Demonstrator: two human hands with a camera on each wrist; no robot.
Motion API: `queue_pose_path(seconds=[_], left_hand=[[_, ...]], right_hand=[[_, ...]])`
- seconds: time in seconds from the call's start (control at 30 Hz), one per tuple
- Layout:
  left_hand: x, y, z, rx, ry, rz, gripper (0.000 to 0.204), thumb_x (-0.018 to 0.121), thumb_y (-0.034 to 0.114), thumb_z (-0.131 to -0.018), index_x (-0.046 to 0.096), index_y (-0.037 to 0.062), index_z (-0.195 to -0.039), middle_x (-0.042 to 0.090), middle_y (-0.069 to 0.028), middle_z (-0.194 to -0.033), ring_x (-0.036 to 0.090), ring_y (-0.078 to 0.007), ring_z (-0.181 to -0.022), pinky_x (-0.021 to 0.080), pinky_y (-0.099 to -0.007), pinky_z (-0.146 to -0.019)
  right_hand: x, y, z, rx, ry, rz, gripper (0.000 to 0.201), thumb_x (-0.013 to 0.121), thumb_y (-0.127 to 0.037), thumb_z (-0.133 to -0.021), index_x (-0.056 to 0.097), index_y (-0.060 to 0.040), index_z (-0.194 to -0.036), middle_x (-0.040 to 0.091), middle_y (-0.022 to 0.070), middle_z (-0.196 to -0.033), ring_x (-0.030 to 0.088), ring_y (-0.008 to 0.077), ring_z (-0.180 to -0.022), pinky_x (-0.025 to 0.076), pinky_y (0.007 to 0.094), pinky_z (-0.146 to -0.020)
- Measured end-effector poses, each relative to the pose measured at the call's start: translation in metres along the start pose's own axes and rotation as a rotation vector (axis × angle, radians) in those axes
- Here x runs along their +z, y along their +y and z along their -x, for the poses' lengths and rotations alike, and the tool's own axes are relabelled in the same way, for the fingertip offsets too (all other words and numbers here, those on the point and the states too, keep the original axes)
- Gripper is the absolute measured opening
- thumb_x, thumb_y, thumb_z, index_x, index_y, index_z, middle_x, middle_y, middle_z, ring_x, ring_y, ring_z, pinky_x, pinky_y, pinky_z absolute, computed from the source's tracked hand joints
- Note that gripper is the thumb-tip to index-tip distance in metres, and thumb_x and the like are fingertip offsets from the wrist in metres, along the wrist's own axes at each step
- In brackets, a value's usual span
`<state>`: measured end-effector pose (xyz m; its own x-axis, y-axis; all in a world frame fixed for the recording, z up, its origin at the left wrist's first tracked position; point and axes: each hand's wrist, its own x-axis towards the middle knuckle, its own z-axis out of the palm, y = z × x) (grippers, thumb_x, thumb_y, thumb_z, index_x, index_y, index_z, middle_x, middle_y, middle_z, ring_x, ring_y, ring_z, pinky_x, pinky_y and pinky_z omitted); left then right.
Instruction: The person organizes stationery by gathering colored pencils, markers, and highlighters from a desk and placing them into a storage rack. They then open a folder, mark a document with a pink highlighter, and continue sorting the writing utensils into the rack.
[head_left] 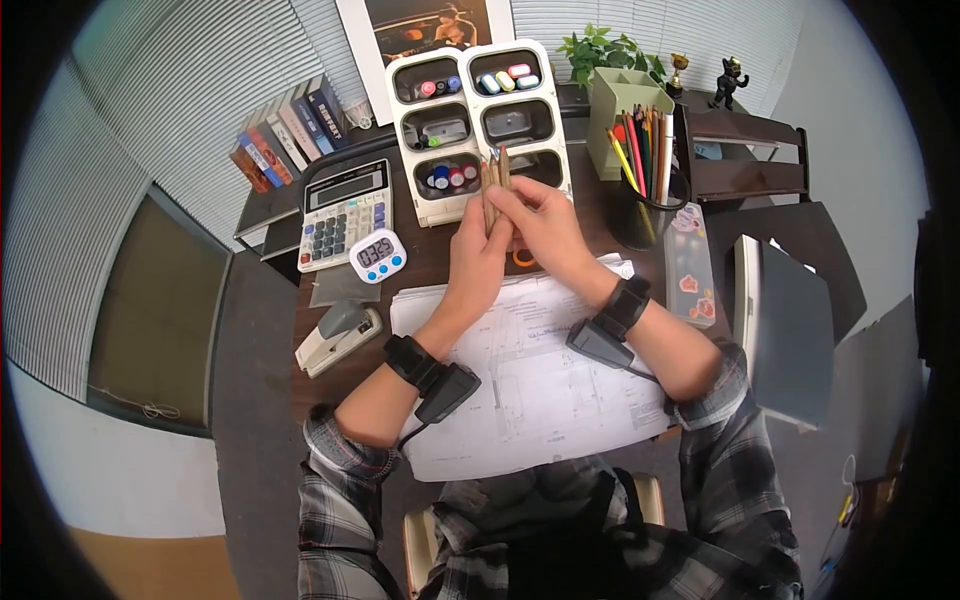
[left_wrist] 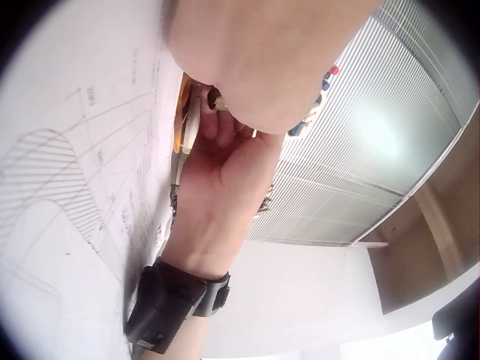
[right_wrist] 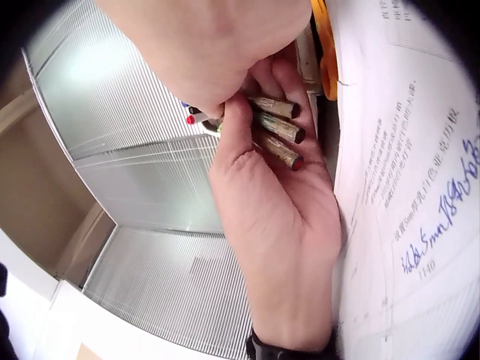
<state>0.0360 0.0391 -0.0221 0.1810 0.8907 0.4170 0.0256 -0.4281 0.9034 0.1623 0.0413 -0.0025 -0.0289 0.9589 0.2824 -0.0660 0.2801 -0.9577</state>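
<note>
Over the desk, several bark-covered twig pencils stand upright in a bundle between both hands, tips up. My left hand cups them from the left; in the right wrist view its thumb presses along them. The lower ends of the pencils show there, one with a red core. From the right, my right hand grips the bundle higher up, its thumb against the pencils. Most of its fingers are hidden. Just behind the hands stands a white compartment organizer holding markers, erasers and other small items.
Printed drawings lie under the forearms, with an orange ring-shaped handle behind them. At left are a calculator, a timer and a stapler. A pencil cup and sticker-covered box stand at right.
</note>
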Motion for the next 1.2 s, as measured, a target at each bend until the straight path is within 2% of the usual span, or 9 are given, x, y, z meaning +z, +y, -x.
queue_pose_path(seconds=[0.03, 0.1, 0.33, 0.5, 0.73, 0.93, 1.0, 1.1, 1.2], left_hand=[[-0.001, 0.002, 0.001, 0.001, -0.001, 0.0, 0.031, 0.051, 0.02, -0.102, 0.05, -0.0015, -0.125, 0.069, -0.0163, -0.101, 0.068, -0.0203, -0.088, 0.054, -0.0326, -0.076], [-0.002, 0.012, 0.002, -0.119, -0.053, 0.051, 0.026, 0.048, 0.014, -0.103, 0.05, -0.0005, -0.126, 0.062, -0.0058, -0.11, 0.058, -0.0072, -0.096, 0.048, -0.022, -0.08], [-0.001, -0.003, -0.001, -0.143, -0.056, 0.233, 0.025, 0.047, 0.014, -0.105, 0.052, 0.0012, -0.126, 0.061, -0.0037, -0.109, 0.061, -0.0084, -0.094, 0.052, -0.0248, -0.08], [-0.001, -0.001, -0.002, -0.189, -0.077, 0.395, 0.025, 0.047, 0.013, -0.105, 0.053, 0.0017, -0.126, 0.061, -0.0044, -0.109, 0.062, -0.0101, -0.095, 0.054, -0.0273, -0.083], [0.001, 0.008, 0.001, -0.195, -0.079, 0.421, 0.026, 0.047, 0.015, -0.105, 0.052, 0.003, -0.127, 0.061, -0.0042, -0.109, 0.062, -0.0104, -0.094, 0.055, -0.0285, -0.081], [-0.001, 0.022, 0.002, -0.288, -0.107, 0.493, 0.025, 0.048, 0.019, -0.105, 0.052, 0.0052, -0.125, 0.061, -0.0034, -0.104, 0.062, -0.0096, -0.088, 0.054, -0.0264, -0.067], [-0.002, 0.021, 0.001, -0.3, -0.1, 0.415, 0.024, 0.048, 0.021, -0.105, 0.053, 0.0064, -0.124, 0.061, -0.002, -0.099, 0.06, -0.0084, -0.08, 0.048, -0.0227, -0.059], [-0.002, 0.019, 0.001, -0.279, -0.13, 0.431, 0.024, 0.048, 0.022, -0.105, 0.053, 0.0072, -0.123, 0.061, -0.0007, -0.094, 0.058, -0.0073, -0.075, 0.043, -0.021, -0.055], [-0.002, 0.019, 0.001, -0.292, -0.133, 0.454, 0.024, 0.047, 0.024, -0.105, 0.054, 0.0076, -0.122, 0.061, -0.001, -0.091, 0.058, -0.008, -0.074, 0.043, -0.0216, -0.055]], right_hand=[[0.0, 0.0, 0.0, 0.004, 0.0, -0.003, 0.027, 0.063, -0.028, -0.097, 0.07, -0.0016, -0.101, 0.059, -0.0032, -0.07, 0.05, 0.0019, -0.058, 0.041, 0.0201, -0.048], [0.0, 0.001, -0.001, 0.004, -0.009, -0.029, 0.029, 0.061, -0.028, -0.099, 0.069, -0.0012, -0.101, 0.059, -0.003, -0.07, 0.05, 0.0024, -0.058, 0.042, 0.0206, -0.049], [-0.001, 0.001, -0.002, 0.114, 0.001, -0.093, 0.037, 0.05, -0.033, -0.104, 0.066, -0.0007, -0.099, 0.056, -0.0018, -0.07, 0.051, 0.0046, -0.058, 0.045, 0.0234, -0.05], [-0.001, -0.004, 0.0, 0.112, 0.011, -0.101, 0.037, 0.049, -0.033, -0.104, 0.067, -0.0004, -0.1, 0.057, -0.0016, -0.071, 0.052, 0.0045, -0.059, 0.047, 0.0229, -0.051], [-0.001, -0.003, 0.001, 0.092, 0.008, -0.099, 0.035, 0.052, -0.031, -0.103, 0.068, -0.0004, -0.106, 0.058, -0.0011, -0.072, 0.054, 0.0042, -0.061, 0.047, 0.0221, -0.053], [-0.002, -0.001, 0.0, 0.019, 0.019, -0.062, 0.03, 0.056, -0.028, -0.101, 0.067, -0.0009, -0.104, 0.057, -0.0014, -0.071, 0.049, 0.0029, -0.06, 0.042, 0.0211, -0.051], [-0.004, 0.002, -0.002, 0.018, 0.006, -0.049, 0.029, 0.057, -0.028, -0.101, 0.066, -0.0007, -0.103, 0.057, -0.0015, -0.07, 0.048, 0.0031, -0.058, 0.041, 0.0213, -0.049], [-0.004, -0.001, -0.001, 0.021, -0.012, -0.05, 0.027, 0.058, -0.027, -0.1, 0.065, -0.0003, -0.101, 0.057, -0.0013, -0.069, 0.048, 0.0037, -0.054, 0.039, 0.0216, -0.045], [-0.005, -0.001, -0.001, 0.023, -0.024, -0.062, 0.026, 0.059, -0.026, -0.1, 0.065, -0.0001, -0.1, 0.057, -0.0008, -0.068, 0.049, 0.0049, -0.05, 0.038, 0.0216, -0.042]])
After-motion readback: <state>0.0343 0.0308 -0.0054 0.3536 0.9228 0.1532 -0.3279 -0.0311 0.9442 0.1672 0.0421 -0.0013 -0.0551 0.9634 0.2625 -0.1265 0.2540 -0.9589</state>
